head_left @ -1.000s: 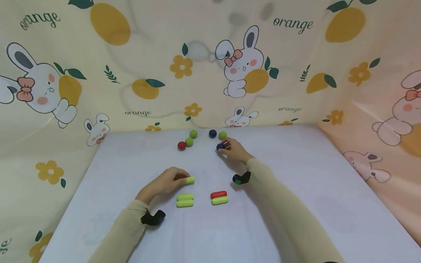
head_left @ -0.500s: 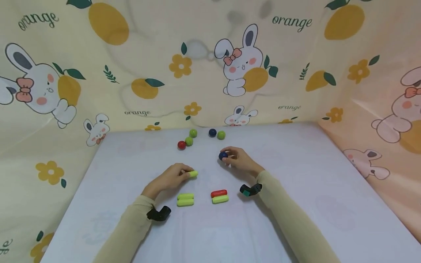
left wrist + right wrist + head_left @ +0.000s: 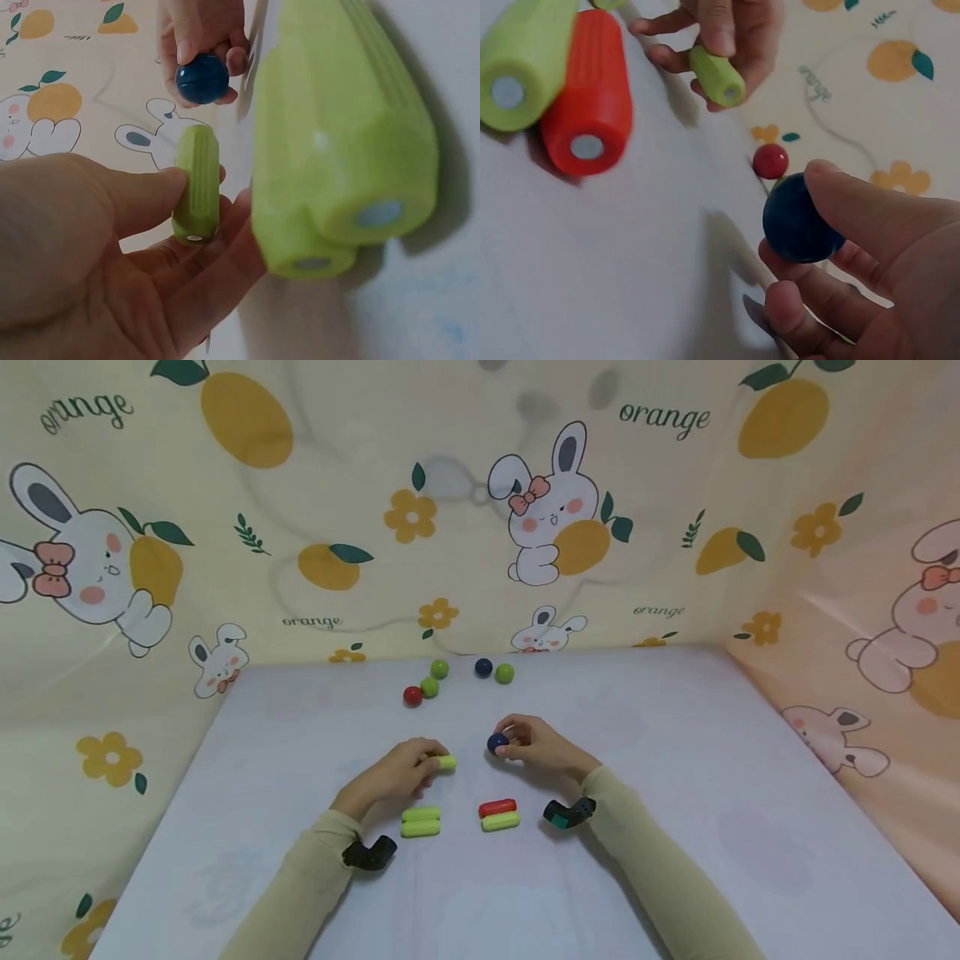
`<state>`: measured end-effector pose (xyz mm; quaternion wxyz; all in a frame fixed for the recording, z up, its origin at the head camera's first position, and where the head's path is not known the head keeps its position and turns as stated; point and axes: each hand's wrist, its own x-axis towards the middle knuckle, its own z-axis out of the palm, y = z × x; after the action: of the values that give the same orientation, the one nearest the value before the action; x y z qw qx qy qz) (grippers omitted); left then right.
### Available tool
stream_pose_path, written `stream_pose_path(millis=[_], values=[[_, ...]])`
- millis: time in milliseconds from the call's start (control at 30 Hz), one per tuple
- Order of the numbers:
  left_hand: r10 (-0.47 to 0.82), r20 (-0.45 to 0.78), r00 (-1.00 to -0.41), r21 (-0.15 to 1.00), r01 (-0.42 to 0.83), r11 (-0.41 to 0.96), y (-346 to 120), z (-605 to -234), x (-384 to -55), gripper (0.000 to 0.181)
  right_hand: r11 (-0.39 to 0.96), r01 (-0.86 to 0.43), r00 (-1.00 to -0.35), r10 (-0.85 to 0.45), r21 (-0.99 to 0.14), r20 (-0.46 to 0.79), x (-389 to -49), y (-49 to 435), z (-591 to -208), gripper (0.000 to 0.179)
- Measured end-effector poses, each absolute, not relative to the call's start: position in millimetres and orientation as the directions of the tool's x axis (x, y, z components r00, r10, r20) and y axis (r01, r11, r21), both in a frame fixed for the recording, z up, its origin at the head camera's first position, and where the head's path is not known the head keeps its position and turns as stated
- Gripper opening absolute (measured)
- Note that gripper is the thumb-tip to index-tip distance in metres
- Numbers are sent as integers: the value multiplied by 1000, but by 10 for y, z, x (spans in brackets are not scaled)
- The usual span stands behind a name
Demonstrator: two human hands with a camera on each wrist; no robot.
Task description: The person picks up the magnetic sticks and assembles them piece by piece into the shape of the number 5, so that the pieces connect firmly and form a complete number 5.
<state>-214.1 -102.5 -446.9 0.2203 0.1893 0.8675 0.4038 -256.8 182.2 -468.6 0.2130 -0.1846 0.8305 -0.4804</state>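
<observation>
My left hand [image 3: 397,772] pinches a light green ridged stick [image 3: 199,184] between thumb and fingers; a pale metal disc shows in its end. Opposite it, my right hand [image 3: 543,745] holds a dark blue ball [image 3: 799,221] by thumb and fingertips. The ball [image 3: 497,744] faces the free end of the stick [image 3: 447,762], with a gap between them. Nearer to me, two more green sticks [image 3: 421,822] lie side by side below the left hand. To their right, a red stick [image 3: 497,807] lies against another green stick [image 3: 501,821].
At the table's far edge sit a red ball [image 3: 412,696], two green balls [image 3: 430,687] close to it, a dark blue ball [image 3: 483,667] and another green ball [image 3: 505,673]. A printed cloth [image 3: 465,552] rises behind the white table [image 3: 675,735].
My right hand has brought the blue ball from the far group toward me, and lately leftward. My left hand with the green stick has shifted slightly right, so ball and stick are closer.
</observation>
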Motion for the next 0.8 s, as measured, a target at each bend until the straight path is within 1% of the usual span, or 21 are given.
stream_pose_path(millis=[133, 233, 533, 800], values=[[510, -232, -828, 786, 149, 600, -981, -4486, -2129, 26, 467, -148, -814, -559, -872, -161, -2521, 1760, -4669, 29], [494, -226, -839, 777, 151, 611, -949, -4498, -2130, 25, 469, -164, -794, -585, -868, -166, -2488, 1704, -4642, 30], [459, -220, -861, 730, 167, 663, -876, -4500, -2113, 24, 465, -171, -745, -638, -869, -195, -2424, 1583, -4588, 31], [456, -213, -864, 681, 203, 703, -838, -4472, -2074, 24, 458, -176, -734, -651, -871, -194, -2403, 1566, -4590, 31]])
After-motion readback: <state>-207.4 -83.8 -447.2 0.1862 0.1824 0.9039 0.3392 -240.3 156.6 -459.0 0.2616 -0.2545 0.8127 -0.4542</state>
